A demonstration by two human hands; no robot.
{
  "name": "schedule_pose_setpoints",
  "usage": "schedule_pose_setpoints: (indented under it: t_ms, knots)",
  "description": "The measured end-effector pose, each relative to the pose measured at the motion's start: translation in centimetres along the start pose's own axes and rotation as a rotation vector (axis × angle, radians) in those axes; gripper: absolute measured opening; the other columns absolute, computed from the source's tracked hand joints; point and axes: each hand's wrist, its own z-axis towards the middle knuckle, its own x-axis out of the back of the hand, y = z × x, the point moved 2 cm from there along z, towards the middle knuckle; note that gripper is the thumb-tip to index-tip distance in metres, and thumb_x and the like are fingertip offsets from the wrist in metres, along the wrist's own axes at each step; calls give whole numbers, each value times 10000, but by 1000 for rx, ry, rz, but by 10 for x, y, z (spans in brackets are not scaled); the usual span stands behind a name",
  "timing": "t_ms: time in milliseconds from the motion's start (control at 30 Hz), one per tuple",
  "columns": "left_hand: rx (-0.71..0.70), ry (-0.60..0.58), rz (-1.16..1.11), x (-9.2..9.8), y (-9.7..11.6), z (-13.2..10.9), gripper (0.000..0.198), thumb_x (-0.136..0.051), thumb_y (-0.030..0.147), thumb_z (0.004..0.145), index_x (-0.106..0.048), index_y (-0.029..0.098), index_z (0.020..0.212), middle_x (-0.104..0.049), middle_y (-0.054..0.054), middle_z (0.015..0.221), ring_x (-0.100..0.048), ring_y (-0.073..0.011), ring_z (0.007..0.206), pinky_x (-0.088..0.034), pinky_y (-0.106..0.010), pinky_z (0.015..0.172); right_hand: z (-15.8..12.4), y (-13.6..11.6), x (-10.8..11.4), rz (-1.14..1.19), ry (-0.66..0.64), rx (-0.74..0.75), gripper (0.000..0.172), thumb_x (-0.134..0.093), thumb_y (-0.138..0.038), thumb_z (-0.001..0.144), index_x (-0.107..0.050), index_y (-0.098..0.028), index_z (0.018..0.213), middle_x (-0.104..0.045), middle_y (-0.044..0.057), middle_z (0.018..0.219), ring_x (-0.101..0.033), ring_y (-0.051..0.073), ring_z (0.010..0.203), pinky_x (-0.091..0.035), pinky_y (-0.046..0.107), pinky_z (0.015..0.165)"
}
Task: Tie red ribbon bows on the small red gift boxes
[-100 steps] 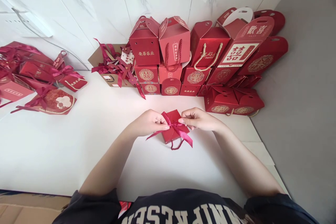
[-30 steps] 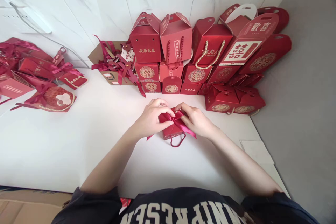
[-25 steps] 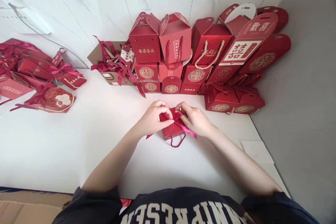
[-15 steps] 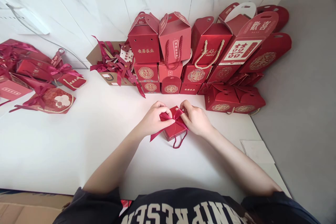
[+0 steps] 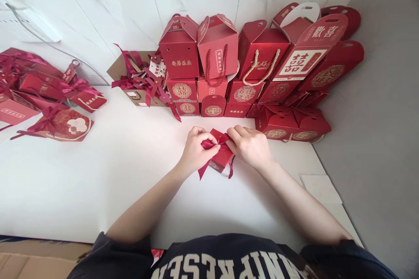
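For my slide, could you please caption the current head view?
Left hand and right hand hold ribbon atop a red box near stacked boxes.

A white, grey-veined tile wall gleams softly across the top of the frame; a plain grey wall fills the right. A white desk spans the middle; cardboard shows lower left.

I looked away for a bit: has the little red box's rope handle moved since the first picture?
Yes: against the unmoved stacked boxes, the rope handle has swung right as the little red box turned.
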Motion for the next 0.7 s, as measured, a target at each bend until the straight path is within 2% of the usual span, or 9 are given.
schedule_pose_setpoints:
  t_ms: [67,167,367,533,633,700]
  knots:
    - [-21,24,7,-2,1,-1,25,-673,208,749,-653,211,764,-493,-48,1093,-523,-200,1138,-387,-378,1050,0,1,-1,-10,-11,28,223,-458,-189,913,-552,-180,711,-599,10,671,-526,143,593,-245,289,563]
    - [-20,-2,-18,-4,0,-1,27,-655,192,762,-635,211,762,-501,-52,1159,-499,-202,1204,-365,-379,1069,-2,2,-6,16,-64,-11,244,-447,-159,905,-561,-176,690,-608,15,662,-524,143,583,-226,290,549]
    - [3,-48,-71,-3,-2,2,21,-653,208,767,-636,219,770,-527,-49,1116,-510,-198,1206,-377,-362,1064,-2,3,-11,277,-240,-276,265,-445,-223,917,-598,-195,703,-662,2,697,-566,133,604,-194,273,517]
    - [4,-68,-79,-3,-2,2,21,-655,228,767,-640,215,773,-536,-53,1114,-526,-209,1188,-389,-377,1054,-1,6,-13,461,-291,-424,342,-426,-269,924,-567,-206,618,-646,-5,622,-555,142,583,-245,258,531]
    - [6,-79,-81,-1,-2,2,30,-646,240,774,-636,212,779,-542,-59,1114,-509,-219,1210,-384,-390,1059,-1,8,-15,522,-313,-443,391,-401,-319,938,-587,-211,612,-649,9,612,-566,156,581,-286,256,537]
    - [10,-125,-89,3,-1,2,46,-647,257,775,-631,214,784,-551,-64,1122,-488,-226,1235,-380,-396,1064,0,11,-15,564,-342,-418,340,-421,-332,929,-648,-223,701,-686,15,679,-600,167,618,-329,254,557]
